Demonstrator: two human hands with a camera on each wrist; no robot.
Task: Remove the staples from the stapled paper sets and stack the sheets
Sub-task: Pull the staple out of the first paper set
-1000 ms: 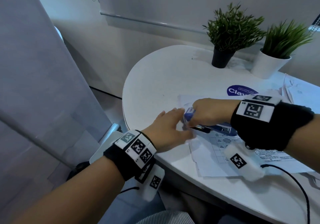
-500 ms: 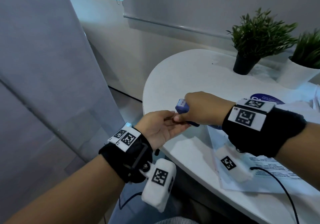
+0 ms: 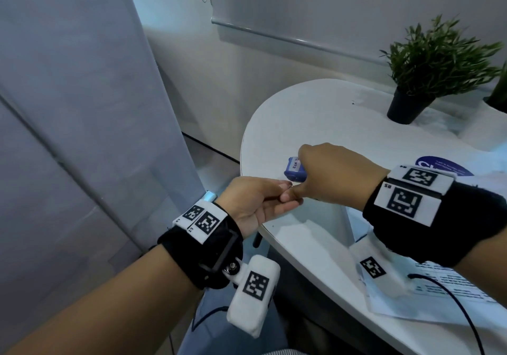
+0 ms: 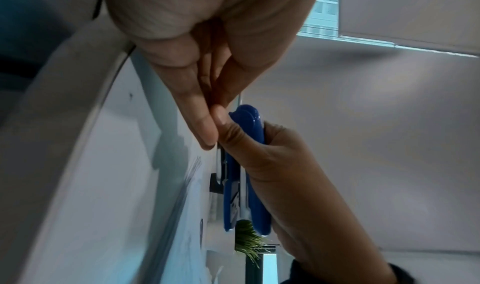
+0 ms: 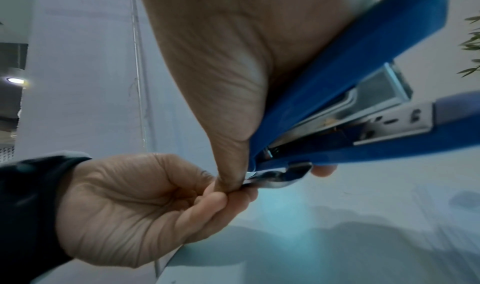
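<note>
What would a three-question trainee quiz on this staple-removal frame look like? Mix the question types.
1. True or false: the right hand grips the blue plastic stapler with metal parts.
2. Multiple choice: the left hand's fingertips meet the right thumb at
A. the stapler's front jaw
B. the metal tab at the stapler's rear end
C. the black plant pot
3. Fill in: the printed white paper sheets lie on the round white ____, untouched by either hand.

Key: 1 true; 2 B; 3 table.
</note>
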